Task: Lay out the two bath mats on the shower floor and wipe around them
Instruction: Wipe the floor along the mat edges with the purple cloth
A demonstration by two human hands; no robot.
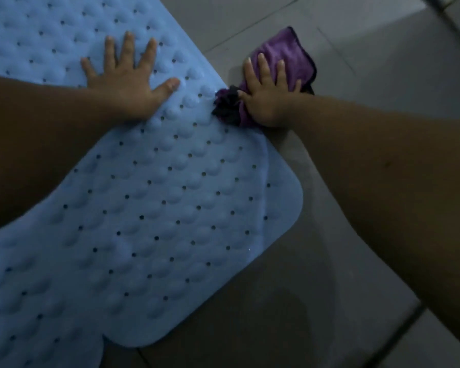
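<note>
Blue mat [157, 208]: left hand [128, 83] splayed flat | right hand [268, 99] pressing purple cloth [284, 54]

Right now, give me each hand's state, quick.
Left hand: open, fingers spread, pressed flat on the blue bath mat.
Right hand: open, palm down on the purple cloth at the mat's edge, on the floor.

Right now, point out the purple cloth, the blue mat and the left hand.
purple cloth [283, 53]: head view, on its flat upper part beyond the fingers.
blue mat [170, 208]: head view, on its bumpy, holed middle.
left hand [129, 78]: head view, on its back.
</note>
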